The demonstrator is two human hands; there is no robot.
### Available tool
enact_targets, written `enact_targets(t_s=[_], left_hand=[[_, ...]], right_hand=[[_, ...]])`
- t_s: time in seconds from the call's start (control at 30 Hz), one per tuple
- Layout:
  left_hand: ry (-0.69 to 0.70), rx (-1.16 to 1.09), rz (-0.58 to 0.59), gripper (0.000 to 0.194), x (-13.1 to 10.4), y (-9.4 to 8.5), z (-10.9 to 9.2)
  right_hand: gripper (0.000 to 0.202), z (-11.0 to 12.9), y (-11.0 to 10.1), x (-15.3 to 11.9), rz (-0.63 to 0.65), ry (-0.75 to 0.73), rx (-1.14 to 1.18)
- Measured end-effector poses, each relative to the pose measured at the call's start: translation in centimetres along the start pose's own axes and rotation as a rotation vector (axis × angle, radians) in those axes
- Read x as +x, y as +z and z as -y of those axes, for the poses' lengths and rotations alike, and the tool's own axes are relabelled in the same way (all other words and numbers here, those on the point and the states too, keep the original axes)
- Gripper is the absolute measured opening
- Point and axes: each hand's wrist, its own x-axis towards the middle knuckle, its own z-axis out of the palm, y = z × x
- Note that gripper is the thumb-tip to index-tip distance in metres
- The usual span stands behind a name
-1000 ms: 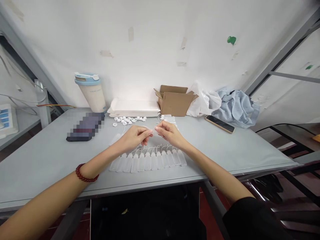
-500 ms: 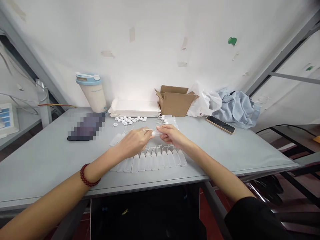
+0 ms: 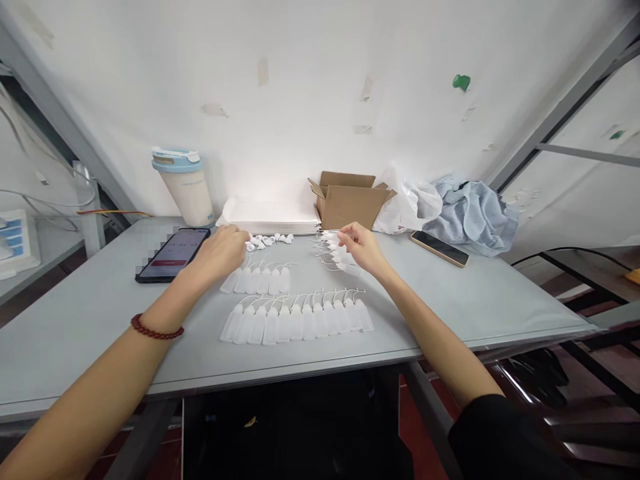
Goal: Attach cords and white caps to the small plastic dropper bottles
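Note:
My left hand (image 3: 223, 255) reaches to the left end of a pile of small white caps (image 3: 273, 239); its fingertips are mostly hidden behind the hand. My right hand (image 3: 364, 248) hovers at a group of small white-topped bottles (image 3: 334, 244), thumb and forefinger slightly apart with nothing visible between them. In front lies a long row of translucent plastic bottles (image 3: 296, 323) with thin, bent white strips at their necks. Behind its left part is a shorter row of similar bottles (image 3: 260, 281).
A phone (image 3: 173, 257) with its screen lit lies left, near a blue-lidded cup (image 3: 187, 193). Along the wall stand a white stack (image 3: 270, 215), an open cardboard box (image 3: 350, 205), a plastic bag (image 3: 407, 203) and crumpled blue cloth (image 3: 473, 217). Another phone (image 3: 440, 249) lies right.
My hands were together over the middle, holding a small bottle between them. They have parted: the left moved left to the caps, the right moved slightly right and back to the white-topped bottles.

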Motion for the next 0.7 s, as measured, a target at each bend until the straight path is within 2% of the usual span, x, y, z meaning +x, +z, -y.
enact_targets(t_s=[0.07, 0.2, 0.37, 0.57, 0.7], left_hand=[[-0.061, 0.040, 0.084, 0.030, 0.2, 0.4, 1.5], [-0.094, 0.052, 0.136, 0.029, 0.3, 1.3, 2.9], [-0.055, 0.059, 0.215, 0.024, 0.6, 1.6, 2.9], [-0.045, 0.048, 0.243, 0.027, 1.0, 1.2, 2.7], [-0.062, 0.017, 0.250, 0.025, 1.0, 0.8, 2.5]], right_hand=[[0.010, -0.7, -0.6, 0.5, 0.023, -0.024, -0.127], [0.008, -1.8, -1.4, 1.2, 0.088, -0.021, -0.242], [0.009, -2.3, -1.5, 1.5, 0.080, -0.015, -0.324], [0.009, -2.9, -1.2, 1.6, 0.104, -0.049, -0.423], [0.010, -2.6, -0.8, 1.2, 0.000, -0.134, -0.605]])
